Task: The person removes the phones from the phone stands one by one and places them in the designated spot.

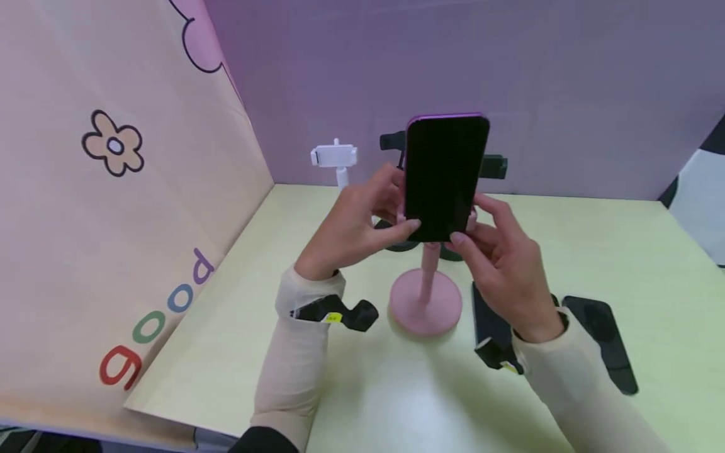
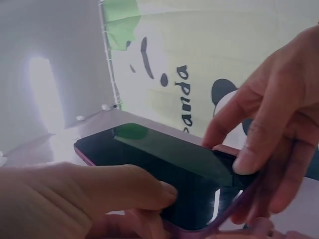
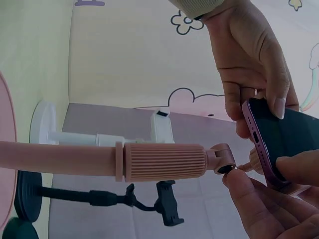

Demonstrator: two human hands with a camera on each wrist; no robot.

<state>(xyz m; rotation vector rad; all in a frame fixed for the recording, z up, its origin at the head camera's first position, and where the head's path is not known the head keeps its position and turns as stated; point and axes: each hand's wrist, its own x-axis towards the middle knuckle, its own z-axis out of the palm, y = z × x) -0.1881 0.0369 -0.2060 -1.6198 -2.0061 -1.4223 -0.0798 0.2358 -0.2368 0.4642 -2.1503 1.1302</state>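
A smartphone (image 1: 444,176) with a dark screen and a purple-pink edge stands upright at the head of a pink phone stand (image 1: 426,308). My left hand (image 1: 359,220) grips the phone's left side, thumb on the lower screen and fingers behind. On the other side my right hand (image 1: 506,270) pinches the lower right corner, its thumb on the glass. In the right wrist view the ribbed pink post (image 3: 164,162) ends in a joint beside my right fingertips. The stand's clamp is mostly hidden behind the phone.
Behind the phone stand a white phone holder (image 1: 335,156) and dark holders, one showing its head (image 1: 494,167). Two dark phones lie on the table (image 1: 328,402) at right, one (image 1: 603,343) beside my right forearm, the other (image 1: 489,314) partly under it. A printed cloth wall (image 1: 187,157) borders the left.
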